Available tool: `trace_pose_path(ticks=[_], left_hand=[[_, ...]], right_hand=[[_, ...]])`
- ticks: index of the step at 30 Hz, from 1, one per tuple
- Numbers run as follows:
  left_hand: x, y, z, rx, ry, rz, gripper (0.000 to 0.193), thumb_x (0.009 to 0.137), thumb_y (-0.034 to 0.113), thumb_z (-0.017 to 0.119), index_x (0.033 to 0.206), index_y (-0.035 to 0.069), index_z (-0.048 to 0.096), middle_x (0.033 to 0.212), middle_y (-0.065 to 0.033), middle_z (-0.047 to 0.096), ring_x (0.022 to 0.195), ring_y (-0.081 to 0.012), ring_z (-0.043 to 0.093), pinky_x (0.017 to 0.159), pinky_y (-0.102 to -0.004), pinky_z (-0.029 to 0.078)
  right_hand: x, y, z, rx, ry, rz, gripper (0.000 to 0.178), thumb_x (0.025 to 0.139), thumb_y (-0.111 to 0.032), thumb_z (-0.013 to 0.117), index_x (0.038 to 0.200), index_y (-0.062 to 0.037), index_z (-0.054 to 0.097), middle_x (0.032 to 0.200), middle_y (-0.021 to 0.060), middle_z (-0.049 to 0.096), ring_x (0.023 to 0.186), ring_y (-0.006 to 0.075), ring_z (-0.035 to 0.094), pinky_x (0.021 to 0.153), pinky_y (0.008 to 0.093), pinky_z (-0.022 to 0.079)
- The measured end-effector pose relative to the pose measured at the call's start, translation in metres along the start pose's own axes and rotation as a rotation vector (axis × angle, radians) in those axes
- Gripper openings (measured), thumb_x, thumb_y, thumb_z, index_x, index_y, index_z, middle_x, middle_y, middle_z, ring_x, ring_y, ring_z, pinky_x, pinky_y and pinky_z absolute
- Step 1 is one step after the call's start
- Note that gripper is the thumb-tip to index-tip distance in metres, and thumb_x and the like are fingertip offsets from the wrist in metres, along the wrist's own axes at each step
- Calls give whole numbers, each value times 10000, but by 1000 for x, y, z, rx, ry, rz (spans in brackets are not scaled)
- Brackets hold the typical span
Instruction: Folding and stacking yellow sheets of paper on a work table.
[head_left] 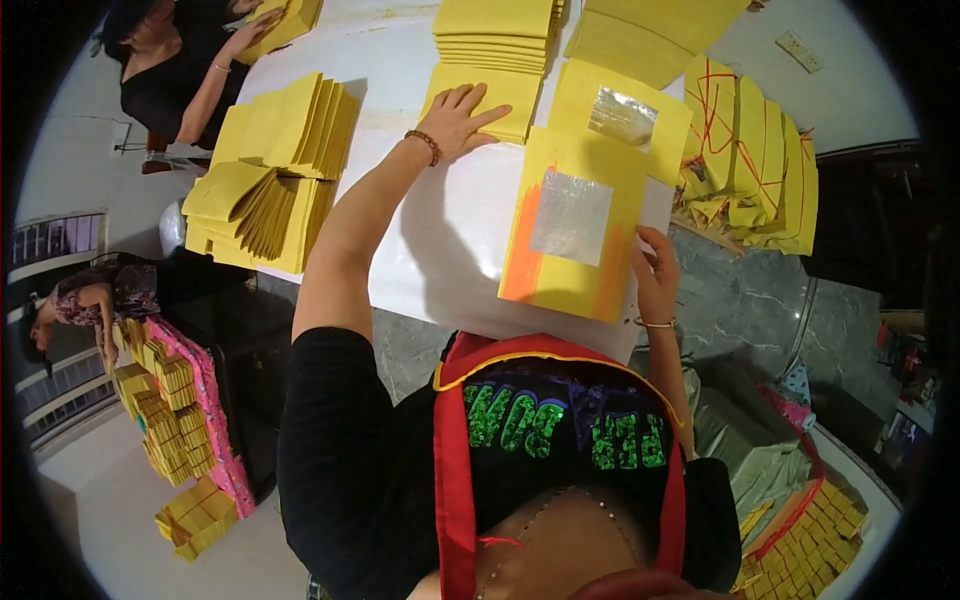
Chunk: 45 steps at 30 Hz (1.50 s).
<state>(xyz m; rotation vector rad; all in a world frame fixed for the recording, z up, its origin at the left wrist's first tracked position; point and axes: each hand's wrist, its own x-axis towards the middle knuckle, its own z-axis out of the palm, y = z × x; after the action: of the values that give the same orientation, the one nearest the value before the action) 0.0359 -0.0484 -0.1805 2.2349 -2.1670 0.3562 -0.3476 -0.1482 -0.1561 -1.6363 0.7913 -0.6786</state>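
My left hand (pixel 462 118) reaches far across the white table (pixel 440 240) and lies flat, fingers spread, on a plain yellow paper sheet (pixel 510 92). A bead bracelet sits on that wrist. My right hand (pixel 655 275), wearing a thin bangle, grips the right edge of a yellow paper stack (pixel 575 285) close in front of me. The top sheet has a silver foil square and orange side strips. A second foil sheet (pixel 625 115) lies just beyond it.
A stack of plain yellow sheets (pixel 495 35) stands at the far edge, with fanned yellow piles (pixel 275 165) at left. Yellow bundles tied with red string (pixel 755 150) lean at right. One person (pixel 170 60) works at top left, another (pixel 95 300) by small yellow bundles (pixel 170 410).
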Motion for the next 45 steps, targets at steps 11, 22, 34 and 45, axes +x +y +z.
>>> trace_pose_path(ticks=[11,22,34,45], left_hand=[[0,1,-6,-48,-40,-22,570,847,452,490,1361,281,310,1335,-107,353,1198,-294,349,964,-441,295],[-41,110,-98,-646,334,103,142,766,169,610,866,68,612,835,-110,547,773,-301,492,700,-389,386],[-88,161,-126,-710,25,135,222,759,190,639,933,58,602,929,-87,553,874,-253,516,749,-328,449],[-76,150,-122,-1012,-76,-81,179,847,168,561,873,-3,606,807,-138,623,726,-293,582,665,-338,475]], right_hand=[[-10,-32,19,-854,-208,-521,309,738,-222,670,1028,-132,613,1133,70,532,1156,279,443,904,391,368],[-9,-12,17,-589,-201,-475,304,746,-194,679,1029,-101,617,1138,110,524,1166,321,427,965,400,357],[-20,-21,-1,234,-258,3,274,889,-156,506,1111,-13,577,1156,75,561,1138,175,465,1000,299,308],[-19,2,3,215,-233,36,505,968,-331,256,1096,30,586,1049,106,618,1044,183,530,989,317,326]])
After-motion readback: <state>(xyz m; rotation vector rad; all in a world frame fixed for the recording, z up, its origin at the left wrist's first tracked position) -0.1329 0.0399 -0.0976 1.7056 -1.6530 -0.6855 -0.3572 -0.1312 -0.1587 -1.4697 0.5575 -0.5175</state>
